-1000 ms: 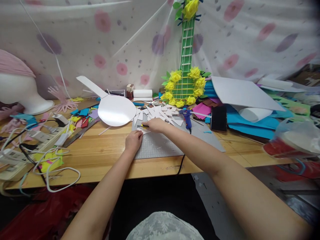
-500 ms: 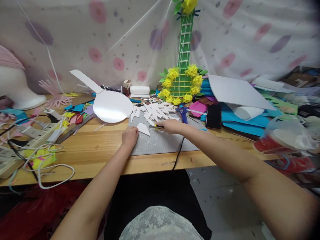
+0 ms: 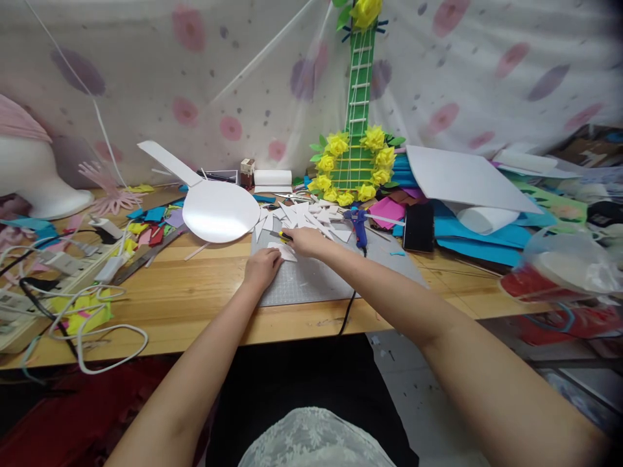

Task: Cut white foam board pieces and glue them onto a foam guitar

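My left hand point(image 3: 263, 267) presses down on the left end of a white foam-board piece point(image 3: 284, 251), its fingers bunched together. My right hand point(image 3: 307, 242) is closed around a yellow and black utility knife point(image 3: 285, 237), whose blade points left over the upper edge of that piece. Both lie above a grey cutting mat point(image 3: 321, 282) on the wooden table. Just behind the hands is a heap of pointed white foam-board scraps point(image 3: 304, 214). A blue hot glue gun point(image 3: 359, 227) stands right of the heap, its black cord running over the table's front edge.
To the left lies a white paddle-shaped board point(image 3: 221, 211). A green guitar model point(image 3: 360, 117) with yellow paper flowers stands at the back. On the right are a black phone point(image 3: 419, 227) and stacked blue sheets point(image 3: 472, 237); a power strip point(image 3: 73, 272) with tangled cables lies far left.
My right hand has moved left with the utility knife, from beside the white piece to over it. My left hand has shifted slightly right and covers more of the piece.
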Demonstrator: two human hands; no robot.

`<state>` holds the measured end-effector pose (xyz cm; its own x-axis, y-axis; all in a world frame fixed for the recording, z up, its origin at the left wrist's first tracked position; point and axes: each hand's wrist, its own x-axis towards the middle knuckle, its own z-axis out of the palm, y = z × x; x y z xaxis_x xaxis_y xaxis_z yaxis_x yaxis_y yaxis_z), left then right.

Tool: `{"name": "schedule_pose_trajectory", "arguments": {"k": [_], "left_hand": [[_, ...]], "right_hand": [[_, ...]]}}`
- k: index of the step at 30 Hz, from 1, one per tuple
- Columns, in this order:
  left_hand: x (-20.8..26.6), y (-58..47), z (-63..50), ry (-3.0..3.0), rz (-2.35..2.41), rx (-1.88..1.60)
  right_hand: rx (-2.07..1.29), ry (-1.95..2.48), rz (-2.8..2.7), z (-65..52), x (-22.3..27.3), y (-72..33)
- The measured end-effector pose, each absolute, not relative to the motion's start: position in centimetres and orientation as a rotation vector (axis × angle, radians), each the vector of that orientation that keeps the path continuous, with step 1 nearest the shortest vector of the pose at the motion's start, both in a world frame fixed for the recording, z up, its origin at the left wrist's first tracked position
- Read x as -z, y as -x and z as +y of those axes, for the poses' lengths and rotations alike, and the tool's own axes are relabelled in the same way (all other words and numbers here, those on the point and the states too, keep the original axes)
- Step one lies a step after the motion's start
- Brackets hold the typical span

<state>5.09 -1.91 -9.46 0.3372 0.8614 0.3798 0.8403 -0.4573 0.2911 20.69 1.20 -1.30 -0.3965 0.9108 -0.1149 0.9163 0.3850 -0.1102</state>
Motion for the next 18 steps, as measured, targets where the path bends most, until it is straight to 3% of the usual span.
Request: {"name": "schedule_pose_trajectory", "arguments": {"k": [9, 18], "left_hand": [[9.4, -5.7, -1.8, -2.367, 1.752, -0.89], [9.2, -5.6, -1.9, -2.338, 1.855, -0.794]], "right_hand": [[0.181, -1.632, 2.533, 1.8, 1.7, -18.7], [0.13, -1.58, 2.536, 0.6, 2.0, -19.3]]}}
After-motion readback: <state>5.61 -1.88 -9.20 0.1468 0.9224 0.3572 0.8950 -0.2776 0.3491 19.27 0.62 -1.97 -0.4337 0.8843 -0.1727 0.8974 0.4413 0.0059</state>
